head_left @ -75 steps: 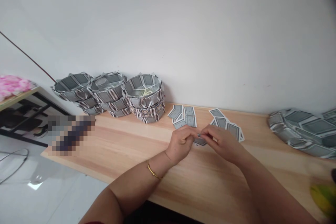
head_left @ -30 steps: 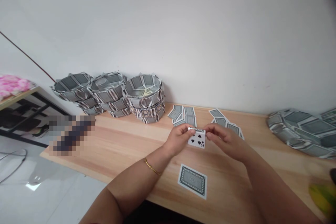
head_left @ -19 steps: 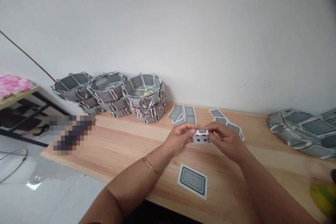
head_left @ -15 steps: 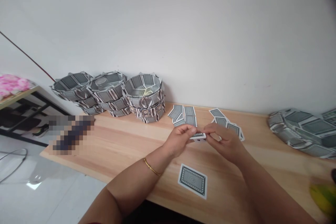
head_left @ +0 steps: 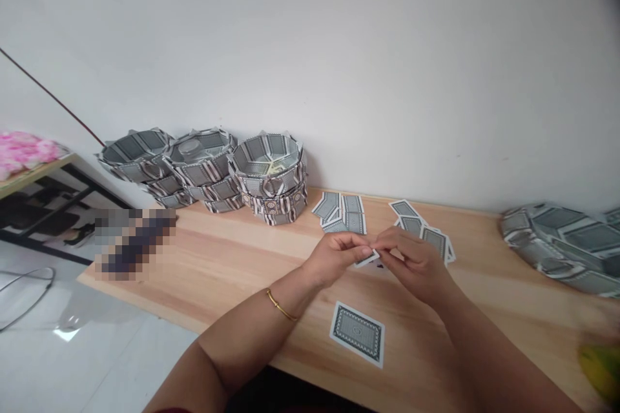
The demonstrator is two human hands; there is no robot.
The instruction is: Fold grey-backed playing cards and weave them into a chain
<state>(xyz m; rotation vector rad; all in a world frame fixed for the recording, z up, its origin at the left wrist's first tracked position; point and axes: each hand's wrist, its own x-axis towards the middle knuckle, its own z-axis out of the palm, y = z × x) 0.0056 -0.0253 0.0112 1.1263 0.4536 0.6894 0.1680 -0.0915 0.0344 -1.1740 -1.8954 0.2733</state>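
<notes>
A playing card [head_left: 367, 259], bent or folded, is held over the table between both hands. My left hand [head_left: 338, 257] pinches it from the left, thumb on top. From the right, the fingertips of my right hand [head_left: 411, 261] close on its edge, meeting the left fingertips. Most of the card is covered by the fingers. Nearer to me, one flat card [head_left: 358, 333] lies back side up. Behind my left hand are folded cards [head_left: 342, 213] in a group. More cards [head_left: 411, 216] lie loosely overlapped behind my right hand.
Round baskets made of folded cards [head_left: 268, 174] stand stacked against the white wall on the left. A wide card-built piece [head_left: 562, 242] sits at the right. A yellow-green object [head_left: 600, 368] is at the right edge. Pink fluffy stuff [head_left: 24, 151] rests on a side shelf.
My left thumb and fingers have slid right along the card, so the two hands' fingertips now meet. Less of the card shows. The view has shifted slightly.
</notes>
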